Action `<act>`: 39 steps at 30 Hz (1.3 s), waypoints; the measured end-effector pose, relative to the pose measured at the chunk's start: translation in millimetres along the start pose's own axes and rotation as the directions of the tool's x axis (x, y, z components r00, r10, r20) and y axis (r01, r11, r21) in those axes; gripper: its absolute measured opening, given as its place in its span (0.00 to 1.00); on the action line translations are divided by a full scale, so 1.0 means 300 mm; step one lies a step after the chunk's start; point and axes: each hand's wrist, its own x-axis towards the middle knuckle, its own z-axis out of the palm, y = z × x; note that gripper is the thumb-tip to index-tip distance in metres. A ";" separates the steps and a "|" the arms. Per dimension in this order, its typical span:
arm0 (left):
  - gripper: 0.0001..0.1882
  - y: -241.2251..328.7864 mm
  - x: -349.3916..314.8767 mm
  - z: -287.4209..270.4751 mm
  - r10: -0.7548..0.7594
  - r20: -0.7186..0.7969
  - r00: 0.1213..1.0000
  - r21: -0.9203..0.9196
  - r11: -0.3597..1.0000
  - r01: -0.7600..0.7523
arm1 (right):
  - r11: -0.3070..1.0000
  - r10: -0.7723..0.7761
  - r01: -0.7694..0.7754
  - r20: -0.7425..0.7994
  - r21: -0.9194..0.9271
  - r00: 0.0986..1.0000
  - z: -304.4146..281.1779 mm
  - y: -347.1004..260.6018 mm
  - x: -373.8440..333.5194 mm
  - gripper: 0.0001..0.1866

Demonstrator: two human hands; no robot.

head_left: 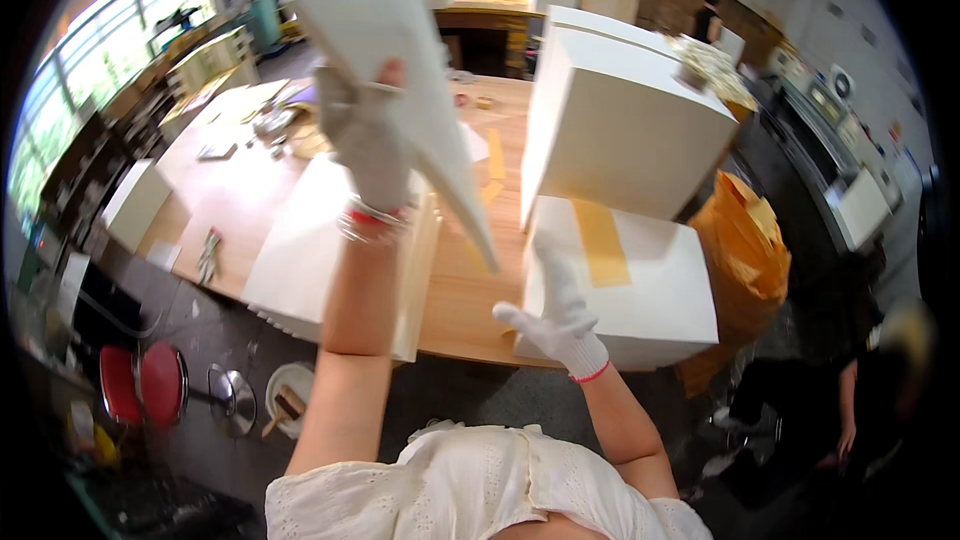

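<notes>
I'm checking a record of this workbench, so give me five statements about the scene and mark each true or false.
1. The left hand holds a white panel raised above the wooden table. True.
2. The right hand is clenched into a fist. False: it is open, with its fingers spread.
3. A yellow strip lies on the low white stack at the right. True.
4. The orange bag is on the table's left side. False: it is to the right of the low white stack.
5. Both hands are bare. False: both wear white gloves.
</notes>
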 end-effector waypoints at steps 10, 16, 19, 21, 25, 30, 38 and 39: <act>0.45 0.207 -0.193 0.089 0.435 0.436 0.788 0.455 0.648 -0.610 | 0.785 0.114 -0.001 -0.143 0.619 0.983 0.339 -0.098 0.158 0.41; 0.33 -0.055 -0.001 -0.131 -0.200 0.573 0.795 0.681 0.656 -0.326 | 0.356 0.339 -0.297 0.173 0.886 0.925 0.546 -0.257 0.172 0.28; 0.22 -0.176 0.166 -0.516 -0.463 0.538 0.704 0.720 0.687 -0.098 | 0.153 0.520 -0.595 0.448 0.789 0.727 0.605 -0.277 0.177 0.26; 0.20 -0.272 0.265 -0.760 -0.680 0.296 0.671 0.954 0.182 -0.237 | -0.053 0.547 -0.733 0.634 0.679 0.547 0.662 -0.209 0.152 0.24; 0.23 -0.296 0.236 -1.034 -0.827 -0.046 0.560 0.995 -0.089 -0.050 | 0.516 0.515 -0.810 0.655 0.278 0.553 0.490 -0.271 0.205 0.41; 0.21 -0.413 0.236 -1.025 -0.847 -0.117 0.518 0.977 -0.005 0.213 | 0.737 0.619 -0.657 0.550 -0.159 0.561 0.474 -0.181 0.206 0.55; 0.18 -0.665 0.327 -1.115 -0.898 -0.063 0.435 0.964 0.059 0.261 | 0.739 0.617 -0.659 0.537 -0.142 0.575 0.478 -0.235 0.258 0.53; 0.18 -0.666 0.318 -1.088 -0.899 -0.069 0.433 0.971 0.039 0.238 | 0.746 0.626 -0.643 0.510 -0.171 0.590 0.487 -0.215 0.250 0.53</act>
